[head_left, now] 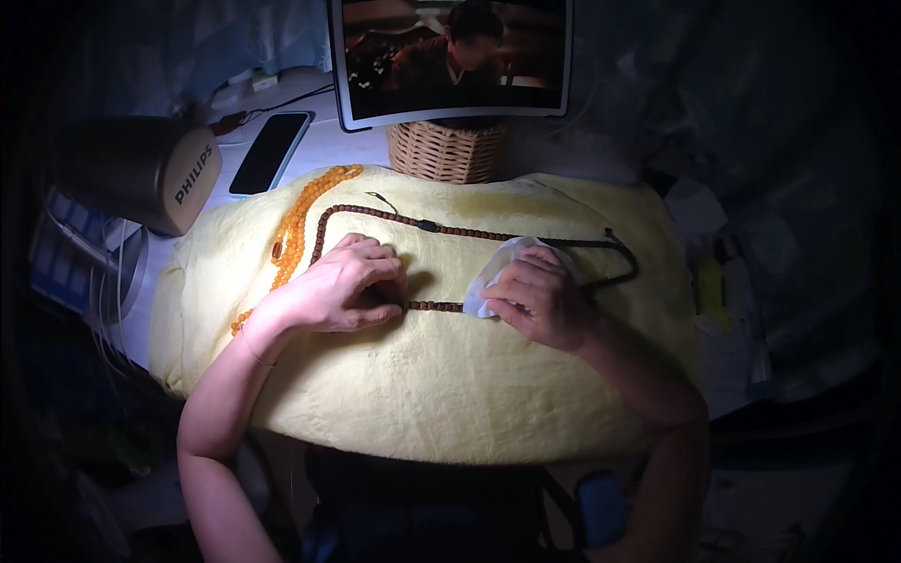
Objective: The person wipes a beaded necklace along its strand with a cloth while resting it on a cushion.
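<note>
A long string of dark brown beads (469, 233) lies in a loop on a pale yellow cloth (422, 394). The fingers of my left hand (352, 286) are curled and closed on the near run of the string, at its left part. Farther right, my right hand (537, 298) pinches a thin white cloth (486, 281) over the same run; the beads beneath it are hidden. Between the two hands a short stretch of beads shows. Orange beads (298, 220) lie in a bundle left of the loop, partly behind my left wrist.
Behind the yellow cloth, a screen (455, 56) stands above a wicker basket (446, 152). A phone (272, 153) lies at the back left, beside a dark PHILIPS device (150, 174). Cables hang at the left edge.
</note>
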Demonstrator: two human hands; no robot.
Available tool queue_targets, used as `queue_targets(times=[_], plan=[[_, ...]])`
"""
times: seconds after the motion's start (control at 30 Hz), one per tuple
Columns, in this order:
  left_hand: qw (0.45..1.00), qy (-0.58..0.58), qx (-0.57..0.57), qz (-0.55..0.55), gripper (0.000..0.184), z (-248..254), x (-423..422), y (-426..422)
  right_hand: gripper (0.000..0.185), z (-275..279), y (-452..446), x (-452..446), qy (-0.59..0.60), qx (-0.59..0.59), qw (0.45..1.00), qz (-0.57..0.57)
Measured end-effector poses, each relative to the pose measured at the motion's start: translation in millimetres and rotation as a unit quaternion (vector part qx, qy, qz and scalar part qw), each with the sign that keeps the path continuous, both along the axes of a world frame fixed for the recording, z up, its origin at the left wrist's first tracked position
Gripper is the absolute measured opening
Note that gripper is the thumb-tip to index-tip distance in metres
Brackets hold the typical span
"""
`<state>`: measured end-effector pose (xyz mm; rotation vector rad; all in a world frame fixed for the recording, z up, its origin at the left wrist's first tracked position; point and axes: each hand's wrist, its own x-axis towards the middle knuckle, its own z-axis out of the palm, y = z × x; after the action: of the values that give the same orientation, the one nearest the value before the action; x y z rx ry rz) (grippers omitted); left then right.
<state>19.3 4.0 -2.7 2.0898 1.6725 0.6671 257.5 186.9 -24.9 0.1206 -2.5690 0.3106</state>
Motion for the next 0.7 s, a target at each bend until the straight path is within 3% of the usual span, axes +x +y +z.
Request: queue_targets(times=[0.7], plan=[[0.999,0.044,0.003,-0.008,0.029,-0.1,0.9,0.1,0.012,-0.6,1.7,2.0,-0.024,-0.015,1.000,0.008]])
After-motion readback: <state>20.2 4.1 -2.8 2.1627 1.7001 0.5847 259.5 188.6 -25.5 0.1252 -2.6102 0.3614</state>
